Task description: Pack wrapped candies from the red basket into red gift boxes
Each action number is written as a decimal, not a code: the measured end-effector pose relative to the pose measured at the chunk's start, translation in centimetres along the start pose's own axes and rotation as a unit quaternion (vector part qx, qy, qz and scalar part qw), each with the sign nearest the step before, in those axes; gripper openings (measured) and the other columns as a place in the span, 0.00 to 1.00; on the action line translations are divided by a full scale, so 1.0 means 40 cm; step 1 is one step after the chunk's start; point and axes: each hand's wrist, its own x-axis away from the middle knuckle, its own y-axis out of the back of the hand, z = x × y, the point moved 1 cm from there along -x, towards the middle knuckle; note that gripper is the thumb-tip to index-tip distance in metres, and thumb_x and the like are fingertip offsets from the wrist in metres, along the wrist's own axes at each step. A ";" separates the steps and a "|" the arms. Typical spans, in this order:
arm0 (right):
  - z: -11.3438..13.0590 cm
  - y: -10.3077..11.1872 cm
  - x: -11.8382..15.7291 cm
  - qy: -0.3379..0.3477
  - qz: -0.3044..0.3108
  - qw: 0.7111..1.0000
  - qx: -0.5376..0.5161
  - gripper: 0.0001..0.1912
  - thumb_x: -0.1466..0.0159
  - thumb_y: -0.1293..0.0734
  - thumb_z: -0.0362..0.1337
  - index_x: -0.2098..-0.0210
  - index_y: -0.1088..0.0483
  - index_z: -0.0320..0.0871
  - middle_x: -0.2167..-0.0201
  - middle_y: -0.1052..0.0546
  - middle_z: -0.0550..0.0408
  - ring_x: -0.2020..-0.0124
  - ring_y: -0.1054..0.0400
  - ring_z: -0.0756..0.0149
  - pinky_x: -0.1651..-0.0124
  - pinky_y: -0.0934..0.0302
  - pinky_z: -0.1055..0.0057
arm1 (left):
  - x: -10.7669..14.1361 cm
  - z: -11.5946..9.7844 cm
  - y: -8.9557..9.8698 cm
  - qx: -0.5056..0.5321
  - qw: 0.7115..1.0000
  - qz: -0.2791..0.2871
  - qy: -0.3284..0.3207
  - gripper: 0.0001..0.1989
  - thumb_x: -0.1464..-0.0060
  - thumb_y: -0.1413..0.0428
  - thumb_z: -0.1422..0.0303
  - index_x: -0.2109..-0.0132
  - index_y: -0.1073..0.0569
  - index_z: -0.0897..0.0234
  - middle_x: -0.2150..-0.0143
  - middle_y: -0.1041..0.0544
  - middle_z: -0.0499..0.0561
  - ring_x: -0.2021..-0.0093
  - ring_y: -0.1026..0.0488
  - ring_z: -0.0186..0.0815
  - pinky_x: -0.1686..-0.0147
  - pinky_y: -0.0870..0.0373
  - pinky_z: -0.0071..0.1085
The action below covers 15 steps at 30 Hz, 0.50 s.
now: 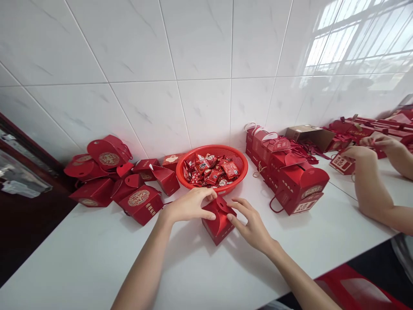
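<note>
A small red box (217, 230) stands on the white table in front of me, its curved top flaps folded together. My left hand (192, 205) grips its left side, thumb on the flap and fingers behind the top. At its right side, my right hand (251, 224) touches the flaps with thumb and index finger. Just behind the box sits a red plastic basket (243, 172) full of red-wrapped packets (213, 170).
Several red boxes (140, 202) lie piled at the left. A row of red boxes with cord handles (290, 185) stands on the right. Farther right, another person's hands (361, 155) work at a small box by an open cardboard box (309, 135). A tiled wall rises behind.
</note>
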 end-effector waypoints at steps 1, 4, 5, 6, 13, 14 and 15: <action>0.001 0.001 0.000 -0.004 0.006 1.000 0.001 0.17 0.29 0.38 0.47 0.48 0.27 0.46 0.45 0.27 0.43 0.40 0.32 0.53 0.42 0.33 0.56 | -0.004 0.000 -0.007 -0.006 1.000 -0.015 0.006 0.23 0.53 0.35 0.62 0.49 0.26 0.60 0.52 0.22 0.51 0.51 0.25 0.44 0.53 0.28 0.35; 0.003 0.006 -0.005 -0.008 0.023 1.000 0.009 0.18 0.29 0.40 0.49 0.50 0.25 0.46 0.44 0.27 0.43 0.39 0.33 0.53 0.41 0.34 0.56 | -0.012 -0.003 -0.026 -0.020 0.999 -0.037 0.018 0.32 0.52 0.36 0.62 0.39 0.30 0.58 0.48 0.24 0.52 0.49 0.26 0.44 0.51 0.29 0.36; 0.005 0.009 -0.007 -0.007 0.029 0.999 0.014 0.18 0.28 0.40 0.49 0.51 0.25 0.46 0.44 0.27 0.43 0.39 0.33 0.53 0.41 0.34 0.56 | -0.013 -0.005 -0.030 -0.028 0.999 -0.037 0.021 0.32 0.51 0.37 0.61 0.38 0.31 0.57 0.47 0.24 0.53 0.49 0.26 0.45 0.51 0.29 0.36; 0.008 0.011 -0.009 -0.006 0.035 0.999 0.022 0.19 0.28 0.41 0.49 0.51 0.25 0.46 0.44 0.26 0.43 0.39 0.33 0.53 0.41 0.34 0.56 | -0.014 -0.008 -0.033 -0.039 0.998 -0.033 0.024 0.31 0.50 0.37 0.61 0.38 0.30 0.57 0.47 0.24 0.53 0.49 0.26 0.45 0.51 0.30 0.36; 0.070 0.011 -0.007 -0.031 0.090 0.981 0.169 0.29 0.37 0.31 0.55 0.44 0.29 0.43 0.36 0.34 0.35 0.37 0.36 0.43 0.40 0.36 0.45 | -0.020 -0.013 -0.049 -0.092 0.994 0.008 0.066 0.19 0.49 0.39 0.62 0.50 0.28 0.58 0.51 0.24 0.52 0.48 0.27 0.46 0.57 0.32 0.33; 0.080 0.008 -0.002 -0.039 0.102 0.976 0.188 0.34 0.39 0.30 0.57 0.42 0.30 0.42 0.34 0.36 0.33 0.36 0.37 0.41 0.40 0.37 0.43 | -0.020 -0.012 -0.052 -0.090 0.993 0.010 0.071 0.18 0.49 0.39 0.61 0.51 0.29 0.58 0.52 0.24 0.52 0.49 0.27 0.46 0.58 0.32 0.33; 0.088 0.005 0.004 -0.046 0.111 0.972 0.203 0.37 0.41 0.29 0.58 0.40 0.32 0.42 0.34 0.37 0.32 0.35 0.38 0.39 0.40 0.37 0.42 | -0.021 -0.010 -0.057 -0.086 0.993 0.008 0.078 0.18 0.49 0.40 0.59 0.52 0.30 0.58 0.53 0.25 0.51 0.50 0.27 0.46 0.60 0.32 0.33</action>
